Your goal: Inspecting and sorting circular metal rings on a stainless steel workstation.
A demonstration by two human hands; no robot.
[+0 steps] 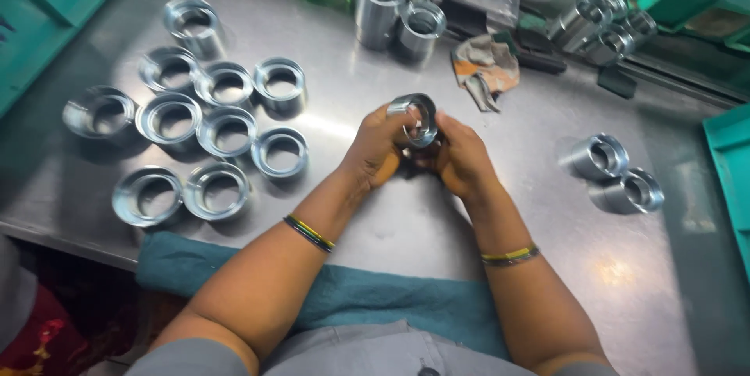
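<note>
A steel table (pixel 406 220) carries metal rings (pixel 226 130), a teal cloth (pixel 367 298) and a rag (pixel 486 66).

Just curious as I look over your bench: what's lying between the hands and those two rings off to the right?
Nothing: in the head view, only bare steel table lies between the hands and the two rings.
</note>
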